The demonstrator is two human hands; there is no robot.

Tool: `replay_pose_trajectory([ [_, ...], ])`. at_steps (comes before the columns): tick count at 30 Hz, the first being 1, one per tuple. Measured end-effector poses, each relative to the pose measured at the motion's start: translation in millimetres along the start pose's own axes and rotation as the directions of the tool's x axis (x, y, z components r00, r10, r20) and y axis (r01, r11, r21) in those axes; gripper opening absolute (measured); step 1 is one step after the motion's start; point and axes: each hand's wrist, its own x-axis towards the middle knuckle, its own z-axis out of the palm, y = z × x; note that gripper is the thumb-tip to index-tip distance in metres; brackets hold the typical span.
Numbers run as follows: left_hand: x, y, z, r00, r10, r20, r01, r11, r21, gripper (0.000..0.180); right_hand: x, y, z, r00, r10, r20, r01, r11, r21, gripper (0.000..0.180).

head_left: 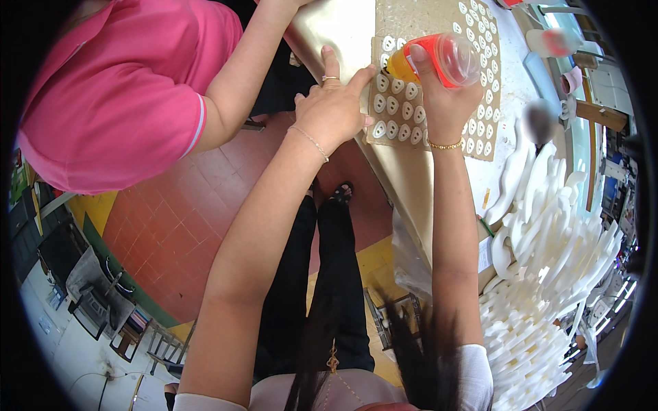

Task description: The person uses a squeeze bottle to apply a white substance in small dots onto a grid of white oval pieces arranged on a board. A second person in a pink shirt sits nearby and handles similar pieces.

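My right hand (449, 99) is wrapped round a clear plastic bottle (458, 58) with a red band and a yellow, tapering end. The bottle is tilted, its dark narrow tip pointing down to the left, close over a brown board (439, 89). Rows of small white rounded pieces (393, 105) with dark marks lie on this board. Whether the tip touches a piece I cannot tell. My left hand (329, 106) hangs over the table edge beside the board, fingers spread, a ring on one finger, holding nothing.
A person in a pink shirt (130, 103) stands close on the left, one arm over the table (343, 27). Long white curved foam-like pieces (534, 274) pile up on the right. Red floor tiles (171, 226) lie below; chairs (99, 301) stand at lower left.
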Motion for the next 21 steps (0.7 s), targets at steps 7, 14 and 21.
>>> replay_pose_trajectory([
  [7,-2.2,1.7,-6.1,1.000,0.019,0.016,-0.020,0.993,0.112,0.076,6.6,-9.6,9.6,0.972,-0.200,0.120,0.221,0.956,-0.192,0.040],
  [14,-2.4,3.7,-7.6,0.999,0.005,0.039,-0.011,0.987,0.158,0.075,19.4,-12.5,11.9,0.978,-0.177,0.109,0.202,0.938,-0.281,0.041],
  [21,-4.1,3.1,-8.2,0.998,-0.001,0.062,-0.014,0.970,0.243,0.075,37.7,-7.1,-15.9,0.903,0.410,-0.129,-0.192,0.653,0.733,0.034],
])
